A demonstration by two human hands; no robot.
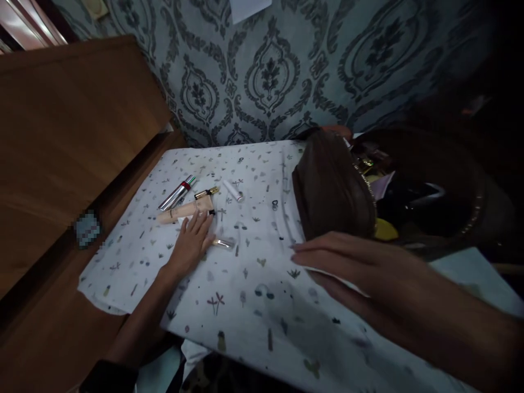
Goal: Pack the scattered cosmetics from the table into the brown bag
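Observation:
My left hand (193, 239) lies over a group of cosmetics on a patterned white cloth (262, 322), fingers stretched out. Under its fingertips is a white item, mostly hidden, beside a beige tube (180, 212). Close to the thumb lies a small clear-and-gold tube (223, 243); whether the thumb touches it, I cannot tell. Behind are a silver tube with a red band (177, 194), a small gold-capped item (207, 192) and a white stick (233, 191). My right hand (360, 267) hovers empty, fingers extended, in front of a brown zip bag (333, 185).
The bag gapes at the right, with mixed items inside, including a yellow round thing (386, 230). Patterned wallpaper (272, 76) rises behind the table. Wooden furniture (77, 109) borders the left side. The far right is very dark.

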